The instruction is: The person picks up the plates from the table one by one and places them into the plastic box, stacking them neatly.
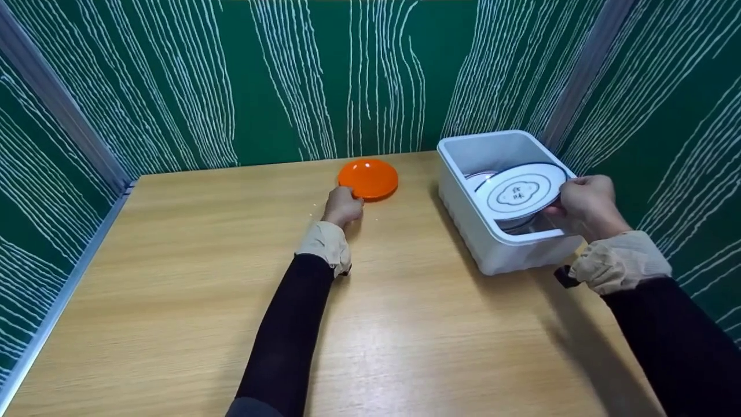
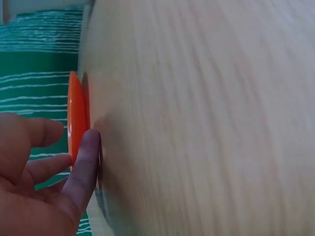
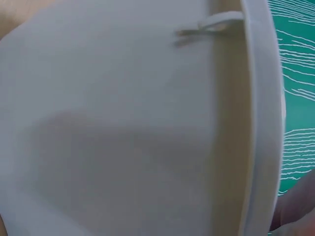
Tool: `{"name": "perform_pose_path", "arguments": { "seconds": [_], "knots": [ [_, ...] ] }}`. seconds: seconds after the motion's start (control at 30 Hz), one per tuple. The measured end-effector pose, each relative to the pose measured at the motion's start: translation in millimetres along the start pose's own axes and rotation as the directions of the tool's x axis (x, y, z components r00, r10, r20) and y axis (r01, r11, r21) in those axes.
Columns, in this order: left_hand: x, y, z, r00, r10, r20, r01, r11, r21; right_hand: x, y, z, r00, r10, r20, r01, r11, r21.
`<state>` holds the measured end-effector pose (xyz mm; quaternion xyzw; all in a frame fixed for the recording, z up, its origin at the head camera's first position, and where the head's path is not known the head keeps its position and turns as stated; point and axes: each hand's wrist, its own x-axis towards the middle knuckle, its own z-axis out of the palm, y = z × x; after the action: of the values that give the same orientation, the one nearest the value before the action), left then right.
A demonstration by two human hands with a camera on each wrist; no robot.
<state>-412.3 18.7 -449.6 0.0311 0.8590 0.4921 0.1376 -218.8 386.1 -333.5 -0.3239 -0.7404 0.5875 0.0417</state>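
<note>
An orange plate (image 1: 368,178) lies on the table near the back wall. My left hand (image 1: 343,207) is at its near edge. In the left wrist view, the fingers (image 2: 84,164) are spread around the rim of the orange plate (image 2: 76,115), one low beside the tabletop and others apart from it. On the right, my right hand (image 1: 587,202) pinches the edge of a white plate (image 1: 503,202) with dark rings and two printed characters. That plate is tilted inside the mouth of a white plastic bin (image 1: 463,231). The bin's outer wall (image 3: 113,88) fills most of the right wrist view.
Part of another dish (image 1: 479,175) shows beneath the tilted plate in the bin; the rest of it is hidden. Green walls (image 1: 266,87) with white wavy lines enclose the back and sides of the wooden table (image 1: 173,278). A metal frame edge (image 1: 87,255) runs along the left.
</note>
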Motion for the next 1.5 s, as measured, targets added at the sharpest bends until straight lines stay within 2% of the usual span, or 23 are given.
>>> {"name": "perform_pose_path", "arguments": {
  "seconds": [0.17,0.3,0.6,0.8,0.9,0.97,1.07,1.13,1.2,1.27,1.5],
  "knots": [
    [-5.3,2.8,1.2,0.997,0.017,-0.073,-0.007,0.991,0.130,0.6,-1,-1,1.000,0.006,0.018,-0.005,1.000,-0.024],
    [-10.7,3.6,1.5,0.988,0.014,-0.154,0.020,0.976,0.218,2.8,-2,1,1.000,0.007,0.027,-0.006,1.000,-0.022],
    [-10.2,0.3,0.2,0.968,-0.079,-0.237,0.127,0.972,0.197,10.2,-1,0,0.998,0.006,0.070,-0.006,1.000,-0.004],
    [-11.6,1.1,-7.5,0.943,-0.210,-0.258,0.228,0.973,0.042,16.5,-2,2,0.995,0.041,0.088,-0.041,0.999,-0.007],
    [-13.7,0.1,-11.7,0.941,-0.244,-0.233,0.239,0.970,-0.053,18.9,-2,0,0.990,0.066,0.125,-0.070,0.997,0.029],
    [-14.5,-1.2,-13.4,0.945,-0.248,-0.213,0.230,0.967,-0.105,20.3,-2,-2,0.979,0.091,0.184,-0.107,0.991,0.080],
    [-16.0,-3.5,-14.7,0.947,-0.251,-0.201,0.217,0.960,-0.177,23.0,-3,-5,0.951,0.134,0.280,-0.187,0.967,0.174],
    [-17.9,-4.8,-14.7,0.945,-0.263,-0.193,0.213,0.945,-0.248,25.3,-3,-5,0.931,0.145,0.335,-0.226,0.950,0.217],
    [-20.8,-5.6,-15.0,0.943,-0.276,-0.185,0.211,0.927,-0.309,27.5,-3,-5,0.922,0.143,0.359,-0.236,0.944,0.229],
    [-25.1,-5.6,-15.5,0.944,-0.278,-0.178,0.203,0.914,-0.351,29.2,-3,-4,0.920,0.131,0.369,-0.218,0.954,0.205],
    [-46.6,-2.3,-19.6,0.950,-0.239,-0.199,0.138,0.898,-0.418,31.6,1,-2,0.913,0.062,0.403,-0.082,0.996,0.032]
  ]
}}
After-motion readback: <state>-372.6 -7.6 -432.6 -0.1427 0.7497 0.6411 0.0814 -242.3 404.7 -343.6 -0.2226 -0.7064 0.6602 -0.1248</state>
